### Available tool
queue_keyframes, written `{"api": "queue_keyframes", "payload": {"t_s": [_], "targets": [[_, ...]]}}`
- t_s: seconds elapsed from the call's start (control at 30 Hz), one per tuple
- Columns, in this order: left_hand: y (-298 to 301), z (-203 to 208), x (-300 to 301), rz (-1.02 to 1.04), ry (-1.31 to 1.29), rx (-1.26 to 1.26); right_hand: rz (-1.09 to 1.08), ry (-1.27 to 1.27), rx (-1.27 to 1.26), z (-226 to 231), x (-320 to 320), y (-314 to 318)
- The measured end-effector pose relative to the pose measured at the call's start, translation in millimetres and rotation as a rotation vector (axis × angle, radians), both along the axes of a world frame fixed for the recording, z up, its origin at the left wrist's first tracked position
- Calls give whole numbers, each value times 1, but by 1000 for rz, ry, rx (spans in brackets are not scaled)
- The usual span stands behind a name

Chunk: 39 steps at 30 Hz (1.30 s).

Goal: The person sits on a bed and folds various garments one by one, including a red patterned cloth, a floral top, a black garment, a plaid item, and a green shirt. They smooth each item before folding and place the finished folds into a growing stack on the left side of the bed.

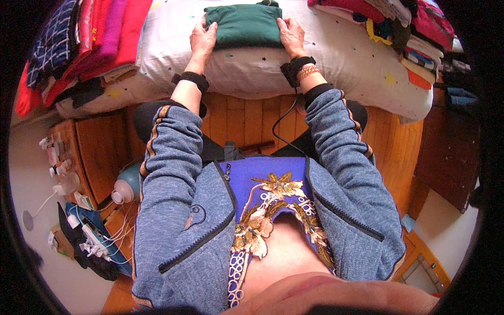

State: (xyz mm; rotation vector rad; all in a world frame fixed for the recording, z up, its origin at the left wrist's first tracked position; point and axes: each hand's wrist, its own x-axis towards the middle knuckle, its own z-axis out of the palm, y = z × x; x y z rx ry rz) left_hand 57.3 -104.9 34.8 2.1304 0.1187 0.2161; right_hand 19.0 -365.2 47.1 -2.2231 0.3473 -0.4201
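Observation:
A dark green folded cloth [244, 26], perhaps a garment, lies on the pale sheet of the bed in front of me. My left hand [202, 40] grips its left edge, and my right hand [292, 37] has hold of the right edge. Both thumbs rest on top near the side folds, while the other fingers are partly hidden at the sides. Something small and dark shows at the cloth's far edge. Each wrist wears a black strap, and a cable hangs from the right one.
Folded clothes in red, purple and dark plaid [97, 42] are piled on the bed's left. More stacked clothes [420, 42] stand at the right. Below the bed is a wooden floor [239, 118]. A cabinet [105, 152] and a power strip with cables [94, 241] are at left.

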Motion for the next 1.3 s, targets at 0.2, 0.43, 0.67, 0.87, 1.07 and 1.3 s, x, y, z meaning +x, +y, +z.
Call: {"api": "queue_keyframes", "payload": {"t_s": [0.2,0.43,0.67,0.87,1.07,1.3], "targets": [[-8,36,-27,173,-557,194,46,-281,-308,29,-26,23],[-57,34,-16,-455,-251,577,320,-194,-472,23,-8,57],[-24,3,-8,-192,-166,544,171,-110,-523,-5,-22,28],[-11,-21,5,-78,-227,618,81,-40,-604,-25,-16,17],[17,-4,-9,-82,33,685,58,200,-632,-26,-27,0],[-46,20,-22,-526,-371,309,562,-117,-273,11,-26,65]]}}
